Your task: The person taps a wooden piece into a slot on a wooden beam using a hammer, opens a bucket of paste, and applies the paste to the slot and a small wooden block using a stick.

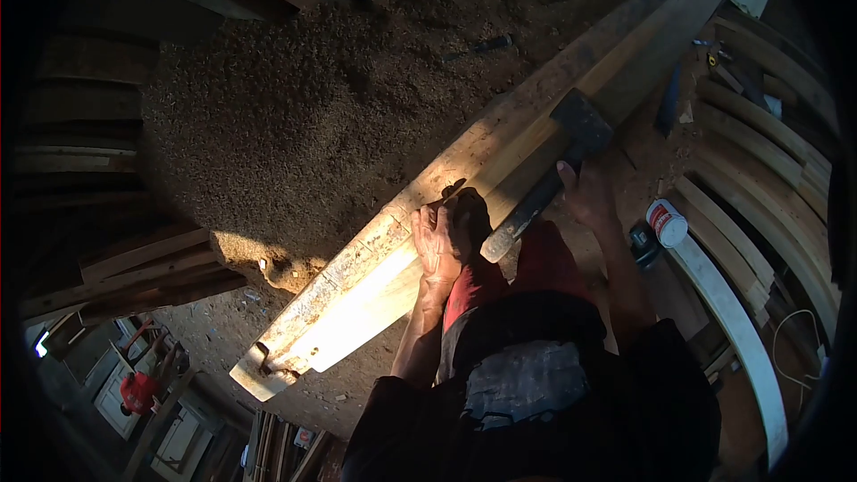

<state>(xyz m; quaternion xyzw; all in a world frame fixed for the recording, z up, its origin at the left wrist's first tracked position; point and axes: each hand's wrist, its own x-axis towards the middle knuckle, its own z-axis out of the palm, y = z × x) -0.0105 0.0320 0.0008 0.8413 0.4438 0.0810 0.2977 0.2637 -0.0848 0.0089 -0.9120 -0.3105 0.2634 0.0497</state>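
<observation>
The long board (511, 175) lies slantwise across the frame in front of me, its long axis running from lower left to upper right, side by side with a weathered beam (355, 257). My left hand (436, 243) is the nearer to it: it sits at mid-frame on the wood, fingers bent and bunched together with no wide spread. A dark patch of shadow lies against them, so I cannot tell whether they close on anything. My right hand (589, 195) is right of centre, on my body's side of the board, half curled with the thumb reaching toward the upper left. The dark blocky head of a mallet (582, 123) is just above that thumb (its handle is hard to make out, so I cannot say if my fingers are around it). Below the head, a dark bar (527, 212) with a pale end slants along the near edge of the board, between my two hands. Brown shavings (286, 116) spread over the upper left, beyond the beam.
</observation>
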